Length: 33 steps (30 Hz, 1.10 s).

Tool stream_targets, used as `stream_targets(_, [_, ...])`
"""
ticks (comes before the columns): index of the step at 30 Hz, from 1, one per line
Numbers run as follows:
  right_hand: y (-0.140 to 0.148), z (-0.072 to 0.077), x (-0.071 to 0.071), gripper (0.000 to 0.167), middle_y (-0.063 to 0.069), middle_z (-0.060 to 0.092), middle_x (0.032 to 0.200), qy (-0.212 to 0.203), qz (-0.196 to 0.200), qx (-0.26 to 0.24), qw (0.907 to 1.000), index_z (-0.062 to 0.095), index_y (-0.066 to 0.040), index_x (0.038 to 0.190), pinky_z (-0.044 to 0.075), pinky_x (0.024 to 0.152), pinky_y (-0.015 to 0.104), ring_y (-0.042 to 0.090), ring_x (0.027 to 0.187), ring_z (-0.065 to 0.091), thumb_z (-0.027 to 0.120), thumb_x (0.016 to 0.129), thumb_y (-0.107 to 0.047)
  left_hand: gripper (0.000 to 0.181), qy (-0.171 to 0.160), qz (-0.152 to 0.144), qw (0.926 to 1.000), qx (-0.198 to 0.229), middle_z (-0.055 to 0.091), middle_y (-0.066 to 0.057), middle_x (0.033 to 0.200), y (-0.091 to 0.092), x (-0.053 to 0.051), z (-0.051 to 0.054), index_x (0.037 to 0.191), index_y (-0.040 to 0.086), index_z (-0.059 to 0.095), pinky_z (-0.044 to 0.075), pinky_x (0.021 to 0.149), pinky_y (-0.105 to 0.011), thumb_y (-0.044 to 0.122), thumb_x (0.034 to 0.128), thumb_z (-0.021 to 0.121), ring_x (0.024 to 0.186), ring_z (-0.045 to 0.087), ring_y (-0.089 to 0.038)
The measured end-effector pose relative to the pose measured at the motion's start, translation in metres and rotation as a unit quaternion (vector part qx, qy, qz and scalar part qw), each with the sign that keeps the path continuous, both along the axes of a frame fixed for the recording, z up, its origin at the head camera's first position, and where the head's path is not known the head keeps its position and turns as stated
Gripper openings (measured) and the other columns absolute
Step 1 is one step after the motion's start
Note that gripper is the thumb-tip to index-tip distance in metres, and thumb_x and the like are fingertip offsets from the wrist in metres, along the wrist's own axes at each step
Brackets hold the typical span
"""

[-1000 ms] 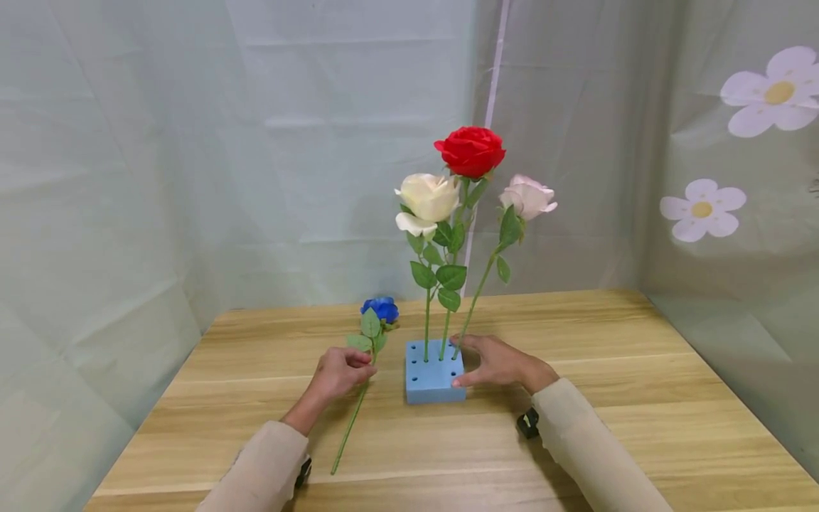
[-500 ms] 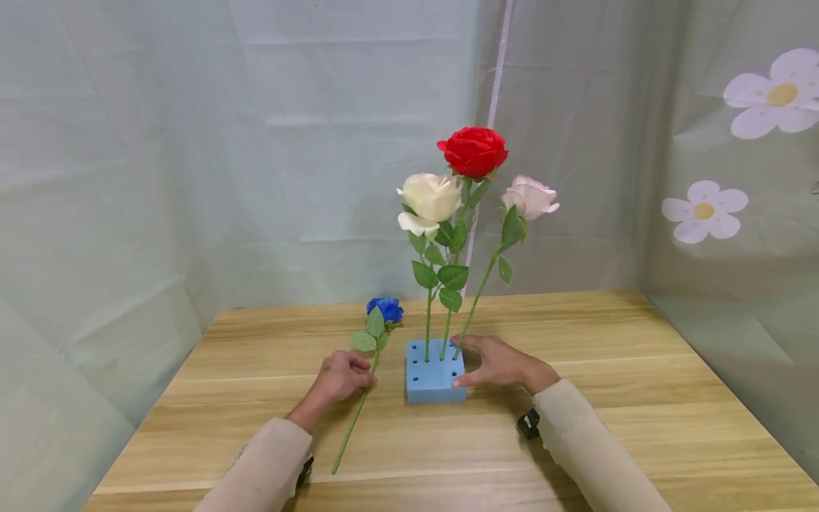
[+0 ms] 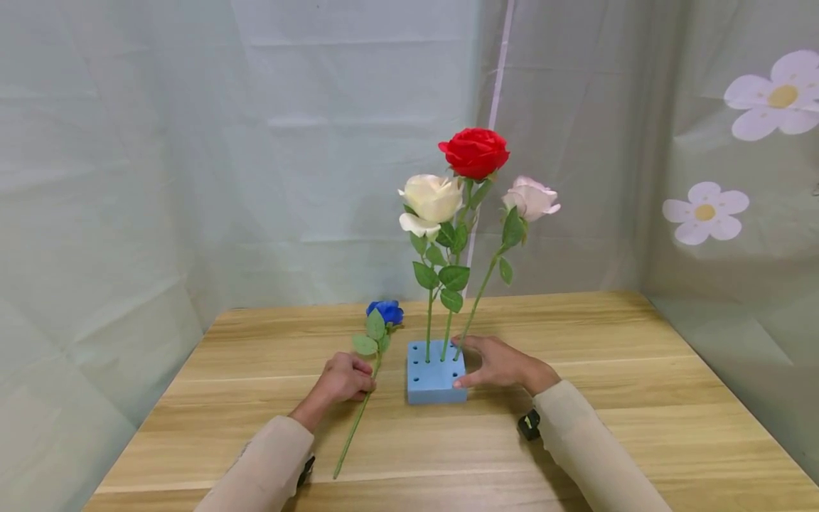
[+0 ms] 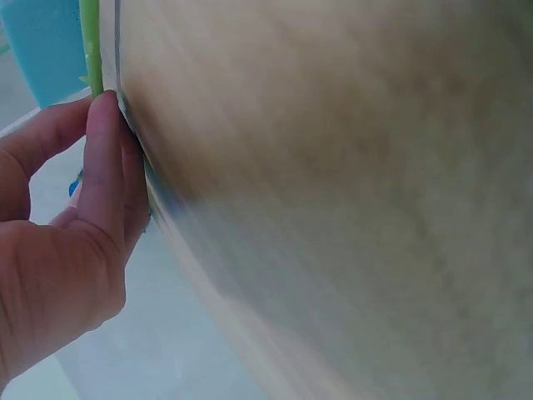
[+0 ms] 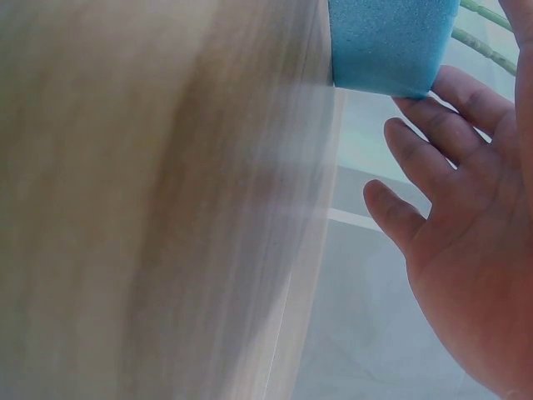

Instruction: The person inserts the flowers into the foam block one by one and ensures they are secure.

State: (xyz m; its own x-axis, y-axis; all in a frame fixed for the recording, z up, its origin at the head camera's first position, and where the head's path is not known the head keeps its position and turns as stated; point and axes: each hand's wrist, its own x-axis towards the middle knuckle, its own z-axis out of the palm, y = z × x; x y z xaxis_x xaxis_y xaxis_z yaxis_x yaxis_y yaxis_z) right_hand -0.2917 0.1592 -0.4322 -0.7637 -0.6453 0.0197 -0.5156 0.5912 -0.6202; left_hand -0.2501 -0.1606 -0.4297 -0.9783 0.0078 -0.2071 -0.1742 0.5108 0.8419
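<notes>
My left hand (image 3: 346, 377) pinches the green stem of a blue rose (image 3: 385, 312) lying at a slant on the table. In the left wrist view, thumb and fingertips meet on the stem (image 4: 91, 46). Just to the right sits a light blue foam block (image 3: 436, 390) with several holes. My right hand (image 3: 502, 363) holds its right side, thumb at the front and fingers at the back; in the right wrist view fingertips touch the block (image 5: 391, 46). A cream rose (image 3: 431, 199), a red rose (image 3: 475, 153) and a tilted pale pink rose (image 3: 530, 198) stand in the block.
The wooden table (image 3: 211, 398) ends at a grey-green fabric backdrop (image 3: 307, 156), with a side sheet at the right bearing printed white flowers (image 3: 706, 212). The three upright blooms rise above the block, between and beyond my hands.
My left hand has slid slightly down the blue rose's stem, and its bloom has shifted a little to the right. The right hand stays on the foam block.
</notes>
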Motion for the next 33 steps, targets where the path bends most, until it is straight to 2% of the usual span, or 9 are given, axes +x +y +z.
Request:
stream_targets(9, [0.0,-0.001,-0.001,0.091,0.016,0.044,0.151,0.002,0.005,-0.002,1.0,0.043,-0.004,0.149,0.031,0.115,0.053,0.036,0.14,0.038,0.079,0.081,-0.052,0.022,-0.016,-0.002,0.9996,0.024,0.067,-0.011,0.086,0.001,0.003,0.001,0.103,-0.011,0.068,0.061,0.062,-0.032,-0.012,0.0818,0.072,0.07,0.068,-0.018])
stream_targets(15, [0.0,-0.001,-0.002,0.091,0.016,0.045,0.151,0.007,0.009,-0.006,0.9999,0.044,-0.002,0.148,0.032,0.114,0.054,0.036,0.14,0.038,0.08,0.081,-0.052,0.024,-0.013,-0.015,0.9995,0.025,0.065,-0.013,0.088,0.0,0.006,0.006,0.109,-0.012,0.067,0.061,0.065,-0.035,-0.012,0.0848,0.068,0.074,0.066,-0.018])
stream_targets(22, [0.0,0.0,-0.002,0.092,0.015,0.045,0.151,0.009,0.007,-0.003,0.9999,0.044,-0.001,0.148,0.032,0.114,0.053,0.036,0.14,0.038,0.08,0.081,-0.052,0.029,0.0,-0.028,0.9988,0.041,0.065,-0.016,0.087,-0.002,0.005,0.016,0.114,-0.014,0.065,0.059,0.061,-0.033,-0.016,0.0858,0.061,0.072,0.064,-0.018])
stream_targets(26, [-0.001,0.0,-0.002,0.092,0.015,0.045,0.151,0.007,0.006,-0.004,1.0,0.044,-0.002,0.148,0.032,0.114,0.054,0.036,0.14,0.038,0.08,0.08,-0.052,0.03,0.015,-0.034,0.9983,0.045,0.066,-0.018,0.092,-0.002,0.004,0.021,0.117,-0.017,0.062,0.06,0.065,-0.035,-0.015,0.0869,0.06,0.076,0.064,-0.02])
stream_targets(33, [0.0,0.0,-0.001,0.091,0.014,0.046,0.151,0.007,0.004,-0.006,0.9999,0.044,-0.002,0.148,0.032,0.114,0.053,0.036,0.14,0.038,0.08,0.081,-0.051,0.028,0.047,-0.018,0.9967,0.064,0.066,-0.019,0.095,0.001,-0.001,0.031,0.115,-0.018,0.061,0.061,0.073,-0.041,-0.011,0.0884,0.062,0.082,0.066,-0.021])
